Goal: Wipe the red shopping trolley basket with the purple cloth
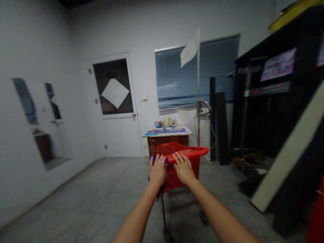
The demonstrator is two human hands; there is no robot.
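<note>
In front of me stands a small red plastic shopping cart (174,177), its basket walls a lattice and its legs thin and dark. My left hand (158,169) is closed over the left end of its rear handle bar, fingers pointing away from me. A purple cloth (155,160) lies at that hand, showing on both sides of the fingers and hanging down the cart's left side. My right hand (184,167) rests closed over the same bar further right, its fingers slightly apart. The undersides of both hands are hidden.
Beyond the cart is a brown desk (168,141) with small items on top. A metal pole (198,84) stands beside it. A white door (121,135) is ahead left, a mirror (60,148) on the left wall. At right are a leaning pale board (286,155), cables and a dark rack.
</note>
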